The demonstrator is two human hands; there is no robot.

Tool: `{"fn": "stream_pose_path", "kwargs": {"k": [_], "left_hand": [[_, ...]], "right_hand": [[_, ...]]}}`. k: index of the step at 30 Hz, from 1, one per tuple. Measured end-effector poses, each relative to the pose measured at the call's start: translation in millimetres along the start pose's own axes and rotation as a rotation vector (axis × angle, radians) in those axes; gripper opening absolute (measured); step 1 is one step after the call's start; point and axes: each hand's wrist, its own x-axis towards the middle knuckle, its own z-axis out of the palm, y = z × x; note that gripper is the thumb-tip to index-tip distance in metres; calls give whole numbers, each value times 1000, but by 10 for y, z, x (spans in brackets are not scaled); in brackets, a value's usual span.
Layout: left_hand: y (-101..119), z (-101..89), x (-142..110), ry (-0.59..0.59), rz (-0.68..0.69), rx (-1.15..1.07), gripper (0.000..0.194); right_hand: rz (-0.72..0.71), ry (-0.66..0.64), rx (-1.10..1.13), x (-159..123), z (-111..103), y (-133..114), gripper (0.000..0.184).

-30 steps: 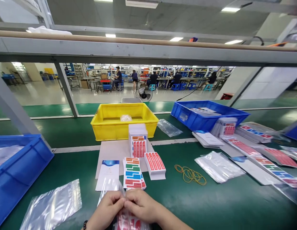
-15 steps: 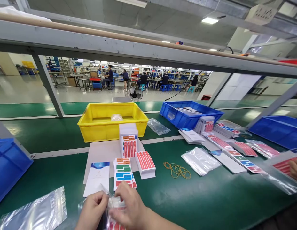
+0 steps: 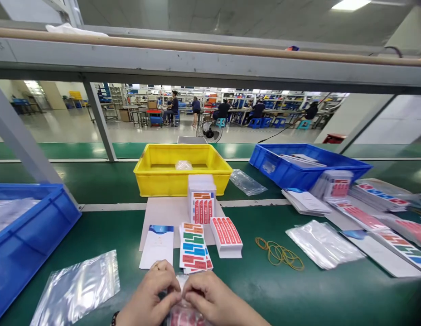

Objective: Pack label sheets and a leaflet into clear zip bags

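Note:
At the bottom centre my left hand [image 3: 149, 294] and my right hand [image 3: 210, 296] meet, both pinching the top edge of a clear plastic bag [image 3: 183, 312] with red-printed sheets inside. Just beyond them lie a white and blue leaflet [image 3: 158, 246], a stack of multicoloured label sheets [image 3: 194, 246] and a stack of red label sheets [image 3: 226, 235]. A taller stack of red labels [image 3: 202, 201] stands on a grey card behind them.
A yellow bin [image 3: 181, 174] sits behind the stacks. Blue bins stand at the left [image 3: 26, 235] and back right [image 3: 308, 167]. Empty clear bags [image 3: 77, 287] [image 3: 322, 244], rubber bands [image 3: 280, 253] and more label sheets [image 3: 366, 217] lie on the green belt. People work far behind.
The view swung right, then back left. My hands stayed together on the bag's top edge; another person's hand at the right edge is out of sight now.

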Motion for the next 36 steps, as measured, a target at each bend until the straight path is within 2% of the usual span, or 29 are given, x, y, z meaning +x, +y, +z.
{"fn": "stream_pose_path", "kwargs": {"k": [2,4,6,8,11,13,15,17,19,23,25,28,30,32,34,36], "left_hand": [[23,-17,-4,-22,-81,54,16],[32,-42,-10,0,-153,103,16],[33,-71,-20,-4,-214,108,16],[31,-86,-29,-38,-264,53,17],[40,-65,-28,-112,-291,-72,17],[50,-28,-21,-136,-293,-110,17],[57,6,-16,-130,-282,-132,16],[56,26,-22,-134,-269,-180,15],[49,36,-40,-165,-269,-243,13],[36,81,-74,-203,-289,-336,20],[21,128,-72,-175,-284,-427,32],[-37,196,-39,-65,-299,-686,57],[-92,212,-4,26,-407,-946,75],[-137,199,30,87,-548,-1207,85],[-159,178,56,94,-639,-1382,77],[-158,171,71,135,-666,-1438,49]], "right_hand": [[99,-105,42,-27,-89,28,9],[138,-167,53,-47,-179,52,18],[62,-178,37,-33,-244,59,18],[-39,-112,-12,39,-257,54,20],[-65,42,-174,274,-162,52,26],[-71,64,-331,484,-44,56,20],[-103,3,-493,690,86,48,22],[-104,-100,-656,854,207,14,42],[-84,-194,-774,957,303,-38,51],[-103,-254,-818,1022,368,-91,25],[-123,-247,-796,1024,309,-55,12],[-131,-154,-764,981,117,32,22],[-163,-41,-734,878,-37,49,30],[-282,61,-646,708,-176,1,30],[-419,59,-517,516,-287,-88,26],[-435,-29,-404,378,-384,-150,21]]}}
